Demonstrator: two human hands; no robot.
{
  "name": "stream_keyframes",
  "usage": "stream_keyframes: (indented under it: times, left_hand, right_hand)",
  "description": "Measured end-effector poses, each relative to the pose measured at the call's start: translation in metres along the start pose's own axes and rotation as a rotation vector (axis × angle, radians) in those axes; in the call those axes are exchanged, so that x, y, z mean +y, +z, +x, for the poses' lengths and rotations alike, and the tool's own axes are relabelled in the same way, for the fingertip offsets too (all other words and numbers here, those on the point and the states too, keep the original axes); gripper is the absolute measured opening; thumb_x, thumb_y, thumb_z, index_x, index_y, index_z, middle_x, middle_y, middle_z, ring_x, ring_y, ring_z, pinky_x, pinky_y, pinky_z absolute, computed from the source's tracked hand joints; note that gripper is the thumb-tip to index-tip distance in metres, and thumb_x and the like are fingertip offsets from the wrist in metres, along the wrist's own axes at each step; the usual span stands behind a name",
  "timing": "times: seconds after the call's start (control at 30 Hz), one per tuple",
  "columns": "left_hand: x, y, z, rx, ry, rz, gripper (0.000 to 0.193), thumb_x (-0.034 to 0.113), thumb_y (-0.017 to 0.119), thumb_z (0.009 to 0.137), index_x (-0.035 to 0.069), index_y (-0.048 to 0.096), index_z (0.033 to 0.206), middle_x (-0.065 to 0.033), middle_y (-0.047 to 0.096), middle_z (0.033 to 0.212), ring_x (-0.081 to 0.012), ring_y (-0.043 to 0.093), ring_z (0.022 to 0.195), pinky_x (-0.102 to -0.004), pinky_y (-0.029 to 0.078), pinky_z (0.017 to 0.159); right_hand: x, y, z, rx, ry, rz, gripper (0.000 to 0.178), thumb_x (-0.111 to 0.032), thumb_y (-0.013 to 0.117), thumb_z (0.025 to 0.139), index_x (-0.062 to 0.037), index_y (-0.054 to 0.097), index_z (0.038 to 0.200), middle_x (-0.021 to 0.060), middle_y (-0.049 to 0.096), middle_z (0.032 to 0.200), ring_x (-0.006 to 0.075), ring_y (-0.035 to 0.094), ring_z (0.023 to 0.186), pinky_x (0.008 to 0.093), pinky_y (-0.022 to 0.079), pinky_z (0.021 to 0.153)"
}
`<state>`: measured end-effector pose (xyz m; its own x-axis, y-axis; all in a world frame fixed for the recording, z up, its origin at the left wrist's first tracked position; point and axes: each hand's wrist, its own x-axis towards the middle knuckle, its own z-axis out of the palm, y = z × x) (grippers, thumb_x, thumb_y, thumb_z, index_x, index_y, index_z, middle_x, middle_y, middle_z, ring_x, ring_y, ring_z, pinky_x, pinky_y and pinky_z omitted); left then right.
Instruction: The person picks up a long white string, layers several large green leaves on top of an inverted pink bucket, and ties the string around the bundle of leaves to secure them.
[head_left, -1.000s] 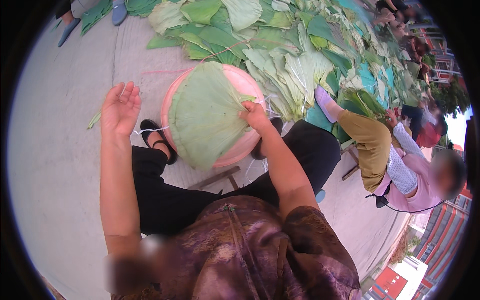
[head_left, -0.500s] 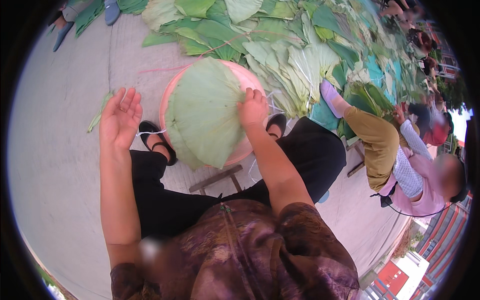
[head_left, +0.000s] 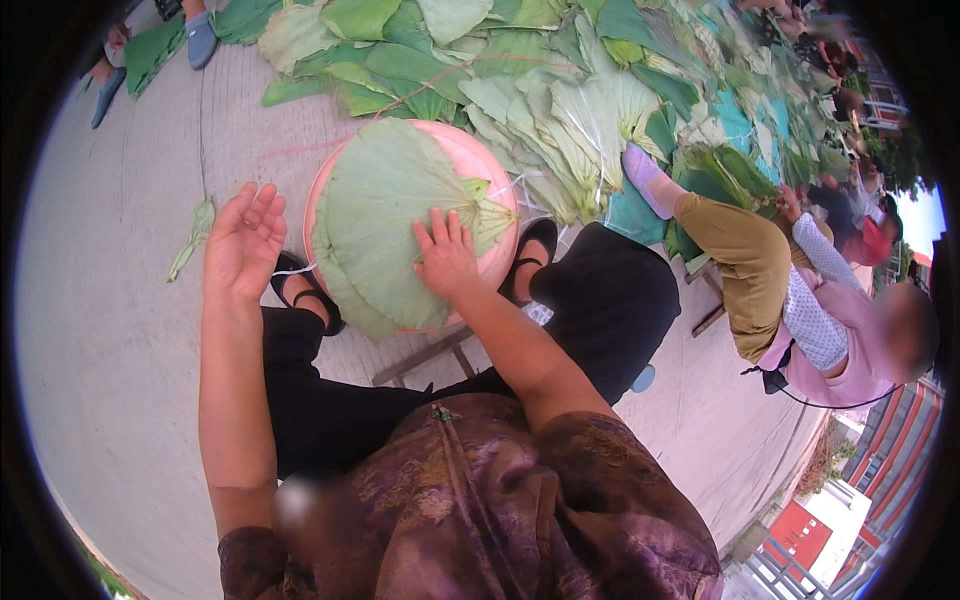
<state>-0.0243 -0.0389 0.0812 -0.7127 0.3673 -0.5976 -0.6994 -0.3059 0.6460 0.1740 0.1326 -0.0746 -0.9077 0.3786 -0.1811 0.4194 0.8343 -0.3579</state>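
Because the leaves [head_left: 375, 205] lie flat on the pink tub [head_left: 492, 165], the right hand [head_left: 447, 258] can rest palm down on them, fingers spread and clamped on nothing; this probably steadies the layers. The tub stands between the left shoe [head_left: 331, 316] and the right shoe [head_left: 542, 233], presumably to stay within reach of both hands. Relative to the right hand, the leaves spread beneath and leftward, their broad edge reaching past the tub's lower left rim; the gathered ends sit beyond the fingertips, to the upper right. The left hand [head_left: 245, 240], loosely curled with fingers apart, holds nothing, clear of the leaves, just outside the tub's left side.
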Motion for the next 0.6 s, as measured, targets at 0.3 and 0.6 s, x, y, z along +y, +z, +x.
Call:
stream_keyframes:
  times: [0.3,0.6]
  left_hand:
    - [0.003,0.016,-0.003,-0.005,-0.011,-0.024,0.026,0.015,0.057,0.080,0.005,0.051,0.103,-0.0068,0.056,0.096,-0.0177,0.054,0.086,-0.0256,0.046,0.068]
    - [0.003,0.025,-0.002,0.010,-0.007,-0.052,0.030,0.016,0.056,0.081,0.005,0.049,0.108,-0.0067,0.056,0.096,-0.0181,0.055,0.085,-0.0261,0.046,0.067]
  right_hand:
    - [-0.004,-0.030,-0.013,0.085,-0.161,-0.018,0.065,-0.023,0.066,0.064,-0.0138,0.040,0.124,0.0155,0.027,0.133,0.0385,0.023,0.123,0.0498,0.024,0.097]
    - [0.012,-0.019,-0.011,-0.233,-0.105,-0.142,0.063,-0.014,0.058,0.066,-0.0131,0.037,0.125,0.0166,0.021,0.135,0.0408,0.020,0.124,0.0525,0.026,0.095]
